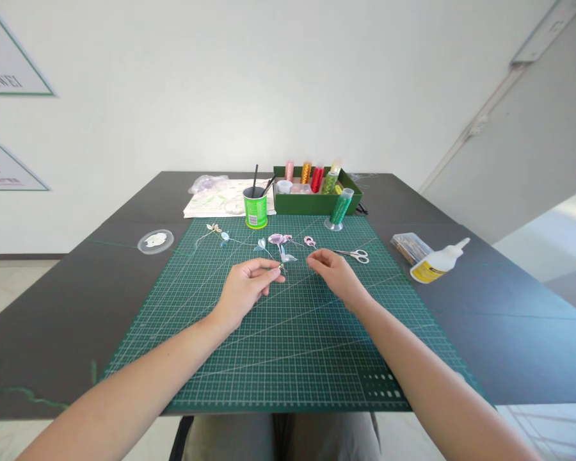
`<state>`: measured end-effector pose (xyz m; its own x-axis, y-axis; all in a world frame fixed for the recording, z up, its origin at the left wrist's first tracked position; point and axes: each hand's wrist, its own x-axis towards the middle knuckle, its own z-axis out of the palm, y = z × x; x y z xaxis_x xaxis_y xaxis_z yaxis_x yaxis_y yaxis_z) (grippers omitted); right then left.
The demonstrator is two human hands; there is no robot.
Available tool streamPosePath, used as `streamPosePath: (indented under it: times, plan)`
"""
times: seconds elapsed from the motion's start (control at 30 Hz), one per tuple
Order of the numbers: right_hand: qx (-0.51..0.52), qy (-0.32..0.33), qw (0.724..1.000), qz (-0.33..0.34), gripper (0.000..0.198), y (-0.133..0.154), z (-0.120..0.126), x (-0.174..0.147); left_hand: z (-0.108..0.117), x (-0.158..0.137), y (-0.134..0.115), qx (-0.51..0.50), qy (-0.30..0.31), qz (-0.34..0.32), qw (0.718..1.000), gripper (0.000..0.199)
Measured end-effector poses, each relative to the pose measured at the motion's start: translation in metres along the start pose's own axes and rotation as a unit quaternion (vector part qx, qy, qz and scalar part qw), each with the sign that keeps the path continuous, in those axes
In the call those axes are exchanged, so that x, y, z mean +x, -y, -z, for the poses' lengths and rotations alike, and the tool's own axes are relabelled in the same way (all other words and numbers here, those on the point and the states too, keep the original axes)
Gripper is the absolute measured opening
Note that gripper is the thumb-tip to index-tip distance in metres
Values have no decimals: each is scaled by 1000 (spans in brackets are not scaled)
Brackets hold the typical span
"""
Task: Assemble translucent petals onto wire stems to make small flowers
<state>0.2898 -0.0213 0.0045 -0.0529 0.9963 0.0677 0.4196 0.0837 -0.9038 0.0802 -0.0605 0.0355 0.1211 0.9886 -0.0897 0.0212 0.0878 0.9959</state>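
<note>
The pale blue, translucent, petal-shaped piece point(288, 256) was taken as reference, above the green gridded cutting mat point(278, 346). The left hand point(244, 286) was nearer, just short of it and to its left, thumb and forefinger clamped on a small, thin, dark green piece point(281, 266). Whether the two pieces were joined, and the held piece's long axis, could not be determined. The right hand point(335, 272) stood to its right, fingertips together; any fine strand between them could not be confirmed. White-handled metal scissors point(361, 256) lay farther right.
</note>
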Motion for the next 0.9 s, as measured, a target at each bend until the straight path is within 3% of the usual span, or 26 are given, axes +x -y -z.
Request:
streamPosePath:
  times: [0.07, 0.13, 0.23, 0.33, 0.5, 0.67, 0.9]
  plan:
    - [-52, -59, 996, 30, 19, -3, 0, 1, 0, 0, 0, -9, 1, 8, 1000, 24]
    - [-73, -66, 994, 52, 19, 0, -1, -1, 0, 1, 0, -15, 1, 14, 1000, 24]
    - [-18, 42, 997, 69, 22, 12, -3, -9, 0, 2, 1, -23, 2, 24, 999, 25]
    - [80, 155, 982, 77, 26, 27, -9, -19, 1, 3, 3, -26, 4, 28, 999, 27]
    - [197, 202, 958, 51, 31, 35, -19, -31, 1, 3, 5, -25, -5, 21, 999, 29]
    - [141, 194, 971, 5, 31, 32, -21, -33, 1, 4, 5, -28, -10, 17, 999, 29]
    - [43, 124, 990, 45, 19, 28, -18, -33, 2, 5, 5, -29, -24, 17, 999, 30]
